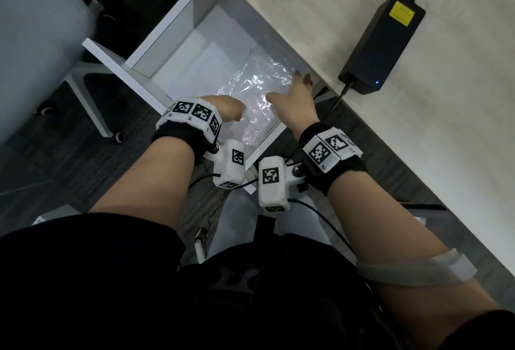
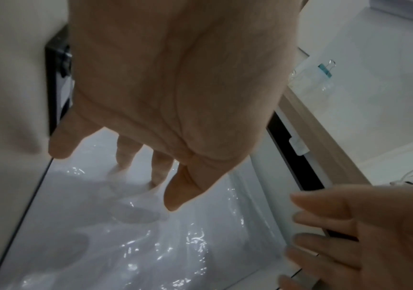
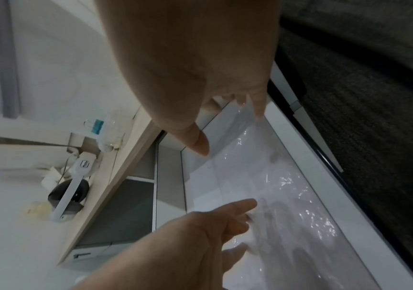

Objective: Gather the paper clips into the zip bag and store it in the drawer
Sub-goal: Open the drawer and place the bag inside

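Where zip bag [image 1: 259, 90] lies in drawer [image 1: 195, 51] — clips unseen | fingers [image 1: 302, 76] blurred

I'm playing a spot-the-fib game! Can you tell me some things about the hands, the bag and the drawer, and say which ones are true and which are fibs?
1. The drawer is pulled open. True.
2. The zip bag lies on the desk. False: it lies inside the open drawer.
3. Both hands are down at the bag. True: the left hand and the right hand both reach onto it with spread fingers.
4. The black power adapter sits in the drawer. False: it rests on the desk.
5. The right hand holds a pen. False: its fingers are spread and hold nothing.
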A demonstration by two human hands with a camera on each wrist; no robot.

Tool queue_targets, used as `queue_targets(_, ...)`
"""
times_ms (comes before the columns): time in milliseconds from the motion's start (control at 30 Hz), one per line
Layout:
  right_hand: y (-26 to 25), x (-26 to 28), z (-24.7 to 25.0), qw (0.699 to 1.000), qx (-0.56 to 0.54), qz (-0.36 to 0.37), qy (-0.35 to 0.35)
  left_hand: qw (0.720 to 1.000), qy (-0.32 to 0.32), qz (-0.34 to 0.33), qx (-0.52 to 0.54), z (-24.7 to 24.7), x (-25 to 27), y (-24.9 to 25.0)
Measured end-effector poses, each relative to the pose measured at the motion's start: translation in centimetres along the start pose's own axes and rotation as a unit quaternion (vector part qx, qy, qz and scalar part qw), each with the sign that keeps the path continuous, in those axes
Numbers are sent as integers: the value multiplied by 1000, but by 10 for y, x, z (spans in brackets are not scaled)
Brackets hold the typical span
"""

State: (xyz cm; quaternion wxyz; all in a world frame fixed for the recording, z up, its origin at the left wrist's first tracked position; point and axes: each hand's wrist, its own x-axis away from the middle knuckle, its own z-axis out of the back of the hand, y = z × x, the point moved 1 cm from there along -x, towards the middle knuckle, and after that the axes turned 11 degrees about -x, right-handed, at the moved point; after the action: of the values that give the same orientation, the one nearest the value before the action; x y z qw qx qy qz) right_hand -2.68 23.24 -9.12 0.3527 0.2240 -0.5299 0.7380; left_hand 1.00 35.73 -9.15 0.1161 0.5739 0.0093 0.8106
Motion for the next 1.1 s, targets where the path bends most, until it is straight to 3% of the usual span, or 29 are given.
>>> queue_targets(167, -3, 10, 7, 996, -82, 10, -30, 995, 59, 5, 80, 9, 10, -3)
queue_targets(300, -11, 23, 14, 987, -148, 27, -48, 965, 151, -8, 216, 18, 27, -15)
queue_targets(367, -15, 30, 19, 985, -163, 39, -51, 933, 216, -12, 289, 17, 38, -22)
queue_targets(467, -20, 41, 26, 976, -194, 92, -24, 859, 351, -15, 373, 8, 57, -28)
queue_targets(600, -18, 54, 38, 948, -177, 225, 142, 804, 488, 68, 333, -14, 71, -37)
queue_targets(633, -15, 57, 42, 938, -137, 253, 191, 799, 486, 112, 335, -20, 70, -40)
queue_targets(700, -7, 57, 51, 920, -47, 292, 257, 804, 418, 202, 372, -32, 68, -44)
queue_targets(767, 2, 53, 58, 920, 38, 270, 280, 814, 342, 236, 406, -38, 62, -43)
queue_targets(867, 11, 50, 66, 932, 107, 207, 276, 821, 300, 250, 416, -37, 53, -40)
queue_targets(967, 14, 49, 75, 936, 104, 194, 273, 811, 310, 251, 428, -31, 48, -36)
queue_targets(1100, 18, 44, 83, 940, 86, 190, 271, 803, 316, 197, 466, -17, 44, -22)
